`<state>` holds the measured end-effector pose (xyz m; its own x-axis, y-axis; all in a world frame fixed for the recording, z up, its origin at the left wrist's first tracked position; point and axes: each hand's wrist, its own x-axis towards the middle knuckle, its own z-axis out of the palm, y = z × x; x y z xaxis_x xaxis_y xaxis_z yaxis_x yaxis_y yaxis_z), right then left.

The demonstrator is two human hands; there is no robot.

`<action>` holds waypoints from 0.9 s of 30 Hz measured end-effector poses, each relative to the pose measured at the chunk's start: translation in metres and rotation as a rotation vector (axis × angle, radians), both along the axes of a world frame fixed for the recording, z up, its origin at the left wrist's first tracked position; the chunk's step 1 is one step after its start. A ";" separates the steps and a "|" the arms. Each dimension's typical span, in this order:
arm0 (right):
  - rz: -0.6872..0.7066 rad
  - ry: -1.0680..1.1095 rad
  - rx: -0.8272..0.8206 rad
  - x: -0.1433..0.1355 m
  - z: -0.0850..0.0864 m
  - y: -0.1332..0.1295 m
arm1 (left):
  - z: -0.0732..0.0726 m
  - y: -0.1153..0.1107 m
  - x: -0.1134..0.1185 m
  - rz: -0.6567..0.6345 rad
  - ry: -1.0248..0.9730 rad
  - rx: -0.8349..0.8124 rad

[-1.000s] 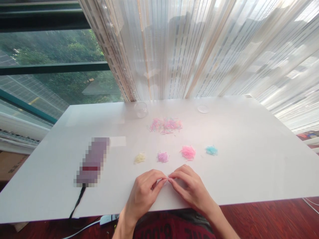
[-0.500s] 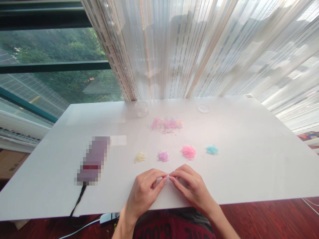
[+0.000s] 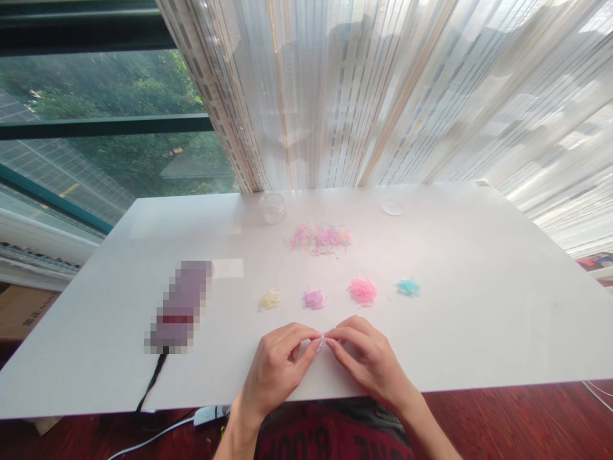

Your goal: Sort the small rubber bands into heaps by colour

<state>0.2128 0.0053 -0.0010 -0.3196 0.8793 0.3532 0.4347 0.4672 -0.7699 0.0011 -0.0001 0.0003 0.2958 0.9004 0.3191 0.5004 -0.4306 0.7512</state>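
Observation:
My left hand (image 3: 285, 359) and my right hand (image 3: 364, 356) meet near the front edge of the white table (image 3: 479, 300), thumbs and forefingers pinched together. Whatever lies between the fingertips is too small to make out; a faint pale bit shows there. Just beyond the hands, thin strand-like pieces lie in a row of small heaps: a pale yellow heap (image 3: 271, 300), a purple heap (image 3: 314, 299), a pink heap (image 3: 363, 292) and a light blue heap (image 3: 408, 287). Farther back spreads a larger mixed-colour pile (image 3: 320, 239).
A clear round container (image 3: 272, 209) and a clear lid-like disc (image 3: 393, 206) rest by the far edge. On the left lies a blurred-out purple object (image 3: 181, 306) with a black strap (image 3: 154, 380). A white power strip (image 3: 209, 415) is below the front edge. Sheer curtains (image 3: 325, 96) hang behind.
Both hands stay pinched in nearly the same place, with only tiny finger motion. The view has shifted very slightly; the heaps look the same.

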 end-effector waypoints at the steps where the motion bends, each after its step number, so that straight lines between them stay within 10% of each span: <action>1: 0.001 0.001 0.002 0.000 0.000 0.000 | 0.000 0.000 0.000 -0.001 -0.001 -0.002; 27: 0.004 0.040 -0.014 0.000 -0.003 -0.001 | -0.002 0.000 -0.001 -0.006 -0.018 -0.004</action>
